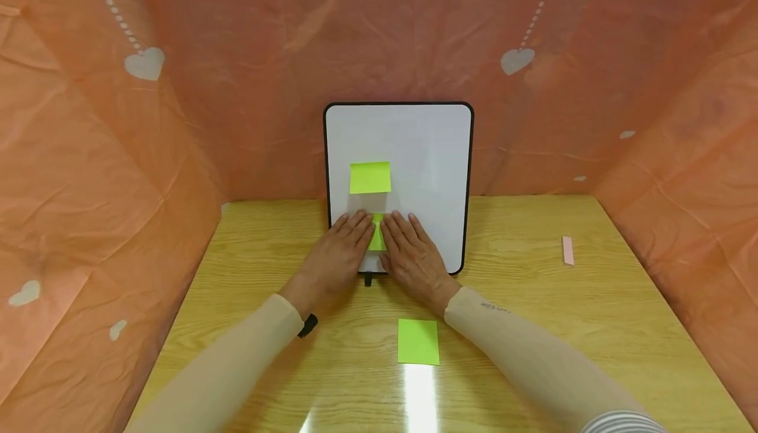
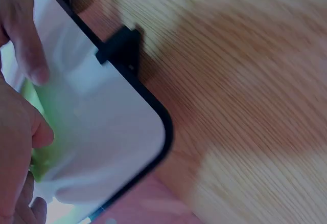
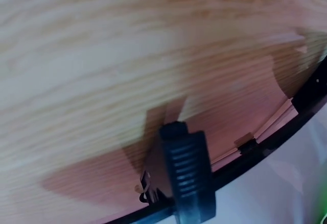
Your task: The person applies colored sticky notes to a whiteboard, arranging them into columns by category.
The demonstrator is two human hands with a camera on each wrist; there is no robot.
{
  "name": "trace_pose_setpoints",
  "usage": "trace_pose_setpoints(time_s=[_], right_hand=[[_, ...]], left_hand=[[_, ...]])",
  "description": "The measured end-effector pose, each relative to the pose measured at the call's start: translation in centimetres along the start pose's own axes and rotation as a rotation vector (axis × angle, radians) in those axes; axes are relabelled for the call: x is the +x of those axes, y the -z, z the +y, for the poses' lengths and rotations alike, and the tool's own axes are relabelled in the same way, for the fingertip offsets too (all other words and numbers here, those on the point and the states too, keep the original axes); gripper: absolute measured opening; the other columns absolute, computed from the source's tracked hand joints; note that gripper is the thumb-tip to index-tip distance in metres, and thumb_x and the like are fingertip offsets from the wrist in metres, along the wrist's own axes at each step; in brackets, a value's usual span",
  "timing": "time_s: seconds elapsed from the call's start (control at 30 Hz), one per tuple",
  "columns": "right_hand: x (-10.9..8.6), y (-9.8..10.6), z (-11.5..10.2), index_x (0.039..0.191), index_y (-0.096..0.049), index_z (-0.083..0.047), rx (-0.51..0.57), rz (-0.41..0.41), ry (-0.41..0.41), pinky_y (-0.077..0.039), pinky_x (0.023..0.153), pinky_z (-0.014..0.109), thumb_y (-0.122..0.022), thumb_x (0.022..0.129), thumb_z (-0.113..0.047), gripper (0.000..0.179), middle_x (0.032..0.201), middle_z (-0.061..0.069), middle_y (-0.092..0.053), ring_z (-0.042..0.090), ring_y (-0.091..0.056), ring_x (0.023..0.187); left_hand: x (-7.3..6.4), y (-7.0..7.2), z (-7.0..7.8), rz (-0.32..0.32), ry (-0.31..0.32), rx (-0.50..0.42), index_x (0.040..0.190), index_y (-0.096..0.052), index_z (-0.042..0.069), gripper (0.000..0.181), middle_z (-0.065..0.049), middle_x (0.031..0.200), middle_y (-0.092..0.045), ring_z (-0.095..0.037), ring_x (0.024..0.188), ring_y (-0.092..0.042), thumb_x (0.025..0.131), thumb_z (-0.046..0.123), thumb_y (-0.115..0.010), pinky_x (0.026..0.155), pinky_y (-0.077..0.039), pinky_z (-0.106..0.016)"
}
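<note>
A white board with a black frame (image 1: pixel 426 150) stands at the back of the table. My left hand (image 1: pixel 339 253) and right hand (image 1: pixel 414 256) lie against its lower part, fingers straight and pointing up. Between them shows a yellow-green sticky note (image 1: pixel 377 241), its sides covered by the fingers pressing on it. Higher on the board, another yellow-green sticky note (image 1: pixel 370 178) hangs, its lower edge standing off the surface. In the left wrist view, the pressed note (image 2: pixel 34 98) is partly hidden behind fingers. No hand is visible in the right wrist view.
On the wooden table (image 1: pixel 521 301), a square yellow-green sticky note (image 1: pixel 418 341) lies in front of my right wrist. A small pink strip (image 1: pixel 568 251) lies far right. Black support feet (image 3: pixel 189 173) jut from the board's bottom edge. Orange cloth (image 1: pixel 284 77) surrounds the back and sides.
</note>
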State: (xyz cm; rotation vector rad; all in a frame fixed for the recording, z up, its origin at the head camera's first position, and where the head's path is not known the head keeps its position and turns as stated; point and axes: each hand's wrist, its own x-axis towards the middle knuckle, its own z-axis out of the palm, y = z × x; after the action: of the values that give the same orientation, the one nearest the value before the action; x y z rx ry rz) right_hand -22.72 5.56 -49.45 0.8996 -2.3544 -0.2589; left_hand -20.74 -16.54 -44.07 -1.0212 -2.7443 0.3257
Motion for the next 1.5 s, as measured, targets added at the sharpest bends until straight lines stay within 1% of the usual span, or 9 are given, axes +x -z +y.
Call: trace_pose_setpoints(time_s=[0.17,0.33,0.53,0.77,0.97,1.07,1.23,1.4,1.5], right_hand=[[-0.1,0.0,0.1,0.158,-0.043,0.003,-0.027,0.000,-0.008,-0.022,0.133,0.048,-0.055,0.108,-0.042,0.068,0.164,0.016,-0.045,0.030,-0.035,0.158],[0.1,0.3,0.3,0.157,-0.045,0.003,-0.019,-0.015,-0.013,-0.021,0.134,0.048,-0.054,0.109,-0.042,0.067,0.163,0.016,-0.046,0.030,-0.036,0.157],[0.8,0.7,0.5,0.162,-0.038,0.002,-0.003,-0.070,0.044,-0.017,0.135,0.048,-0.049,0.111,-0.044,0.069,0.169,0.016,-0.038,0.029,-0.027,0.161],[0.0,0.9,1.0,0.161,-0.039,0.000,-0.028,-0.108,0.010,-0.015,0.135,0.050,-0.049,0.110,-0.047,0.071,0.169,0.013,-0.036,0.028,-0.023,0.163],[-0.2,0.8,1.0,0.163,-0.035,0.000,-0.003,-0.111,0.012,-0.014,0.135,0.050,-0.049,0.110,-0.049,0.074,0.170,0.015,-0.034,0.029,-0.023,0.163],[-0.2,0.8,0.9,0.163,-0.036,0.000,-0.010,-0.111,0.008,-0.015,0.135,0.050,-0.048,0.109,-0.050,0.074,0.169,0.015,-0.035,0.029,-0.024,0.162],[-0.3,0.7,0.9,0.162,-0.036,0.001,-0.016,-0.109,0.006,-0.014,0.135,0.051,-0.046,0.110,-0.050,0.074,0.169,0.014,-0.036,0.029,-0.025,0.162],[-0.2,0.8,0.9,0.160,-0.039,0.002,-0.026,-0.075,0.007,-0.015,0.134,0.052,-0.044,0.111,-0.050,0.072,0.167,0.015,-0.040,0.029,-0.028,0.161],[0.6,1.0,0.7,0.160,-0.041,0.002,-0.015,-0.069,0.035,-0.017,0.134,0.051,-0.044,0.111,-0.047,0.069,0.167,0.016,-0.041,0.029,-0.029,0.161]], left_hand=[[-0.5,-0.1,-0.6,-0.011,0.009,0.016,0.163,-0.036,0.000,0.056,-0.017,0.172,-0.030,-0.033,0.162,-0.023,0.110,0.015,-0.049,0.133,-0.023,-0.048],[-0.7,-0.2,-1.0,0.006,0.007,0.018,0.162,-0.038,0.000,0.055,-0.016,0.170,-0.034,-0.032,0.161,-0.026,0.110,0.014,-0.051,0.133,-0.024,-0.047],[-0.6,-0.3,-1.2,0.026,-0.005,0.037,0.161,-0.041,0.000,0.054,-0.016,0.169,-0.037,-0.032,0.161,-0.028,0.110,0.014,-0.053,0.133,-0.024,-0.046],[-0.5,-0.4,-1.3,0.035,-0.003,0.026,0.160,-0.042,0.001,0.055,-0.015,0.168,-0.038,-0.031,0.160,-0.029,0.109,0.014,-0.054,0.133,-0.025,-0.045],[0.3,-0.6,-1.1,0.093,-0.092,0.046,0.161,-0.039,0.000,0.061,-0.015,0.169,-0.038,-0.031,0.160,-0.030,0.106,0.019,-0.057,0.133,-0.025,-0.045],[0.6,-0.7,-1.2,0.094,-0.117,0.056,0.162,-0.036,-0.001,0.064,-0.015,0.170,-0.035,-0.031,0.161,-0.028,0.106,0.020,-0.057,0.133,-0.023,-0.045],[0.0,-0.7,-1.9,0.049,-0.074,0.053,0.163,-0.035,0.000,0.064,-0.014,0.171,-0.033,-0.030,0.161,-0.027,0.106,0.021,-0.056,0.134,-0.022,-0.044],[-1.0,-1.1,-2.6,0.096,-0.066,0.051,0.161,-0.040,-0.001,0.062,-0.016,0.168,-0.039,-0.031,0.159,-0.033,0.105,0.018,-0.060,0.132,-0.027,-0.045],[-1.1,-1.3,-2.8,0.114,-0.070,0.059,0.160,-0.041,-0.001,0.062,-0.016,0.167,-0.040,-0.031,0.158,-0.035,0.105,0.019,-0.061,0.132,-0.028,-0.045]])
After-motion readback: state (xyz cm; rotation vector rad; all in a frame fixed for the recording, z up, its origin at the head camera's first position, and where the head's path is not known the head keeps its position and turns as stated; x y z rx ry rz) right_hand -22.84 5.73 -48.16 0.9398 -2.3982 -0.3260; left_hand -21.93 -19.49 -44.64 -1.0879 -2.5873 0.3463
